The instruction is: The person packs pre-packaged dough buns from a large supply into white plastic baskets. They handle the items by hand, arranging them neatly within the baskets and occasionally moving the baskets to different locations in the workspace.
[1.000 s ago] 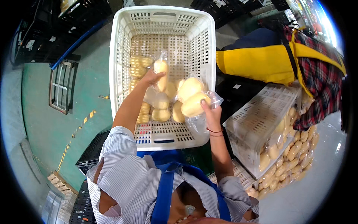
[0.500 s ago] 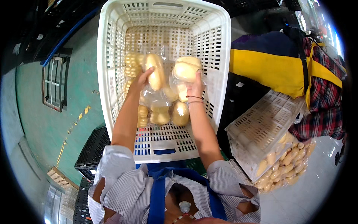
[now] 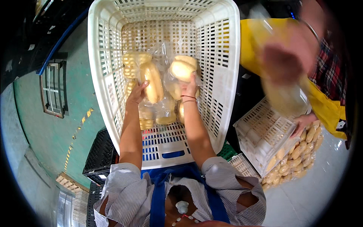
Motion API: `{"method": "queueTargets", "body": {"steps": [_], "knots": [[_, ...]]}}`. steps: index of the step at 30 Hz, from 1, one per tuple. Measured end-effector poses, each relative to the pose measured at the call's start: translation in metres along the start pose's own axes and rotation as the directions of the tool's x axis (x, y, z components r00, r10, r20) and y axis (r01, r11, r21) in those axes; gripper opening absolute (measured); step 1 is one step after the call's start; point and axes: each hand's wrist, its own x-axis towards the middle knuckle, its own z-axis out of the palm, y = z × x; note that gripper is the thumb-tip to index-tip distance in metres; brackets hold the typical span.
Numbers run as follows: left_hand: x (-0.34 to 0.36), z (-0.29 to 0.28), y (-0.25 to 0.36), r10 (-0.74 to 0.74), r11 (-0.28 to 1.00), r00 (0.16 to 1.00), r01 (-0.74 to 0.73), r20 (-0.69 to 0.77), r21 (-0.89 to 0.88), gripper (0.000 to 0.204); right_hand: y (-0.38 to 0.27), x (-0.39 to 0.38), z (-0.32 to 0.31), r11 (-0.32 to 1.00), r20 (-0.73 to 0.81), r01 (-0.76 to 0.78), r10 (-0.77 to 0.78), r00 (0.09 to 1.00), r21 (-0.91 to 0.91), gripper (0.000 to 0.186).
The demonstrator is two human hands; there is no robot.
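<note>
Head view: left hand point(image 3: 137, 93) grasping one clear bag of buns point(image 3: 151, 81) and right hand point(image 3: 190, 87) another bag point(image 3: 182, 70), both low inside the white crate point(image 3: 227, 60), where several packed bags point(image 3: 155, 115) already lie, most floor space unfilled.

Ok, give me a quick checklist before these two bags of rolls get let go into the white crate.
1. Left hand grips its clear plastic bag of pale bread rolls: ok.
2. Right hand grips the second clear bag of rolls: ok.
3. Both bags are inside the walls of the white slotted plastic crate: ok.
4. Room left in the crate: ok, bare slotted floor shows near the person.
5. Bagged rolls already lying under the hands are flat and settled: cannot tell, partly hidden.
6. Co-worker's blurred hand stays outside the crate, to the right: ok.
</note>
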Motion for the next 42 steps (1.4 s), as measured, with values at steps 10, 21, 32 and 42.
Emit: {"method": "queueTargets", "body": {"steps": [10, 21, 32, 42], "knots": [[-0.019, 0.009, 0.006, 0.116, 0.986, 0.992, -0.11, 0.041, -0.128, 0.064, 0.013, -0.035, 0.041, 0.99, -0.346, -0.126, 0.097, 0.933, -0.063, 0.054], [-0.053, -0.012, -0.007, 0.077, 0.982, 0.996, -0.068, 0.048, -0.174, 0.044, -0.054, -0.076, 0.053, -0.084, 0.695, 0.698, 0.067, 0.716, -0.711, 0.028], [-0.033, 0.007, 0.011, 0.158, 0.987, 0.976, -0.152, 0.153, -0.053, 0.052, -0.058, 0.001, 0.087, -0.769, 0.639, 0.591, 0.33, 0.695, -0.246, 0.084], [0.055, 0.011, 0.008, 0.032, 0.938, 0.961, -0.124, 0.274, 0.325, 0.063, -0.049, 0.013, 0.071, -0.617, 0.756, 0.723, 0.301, 0.582, -0.311, 0.074]]}}
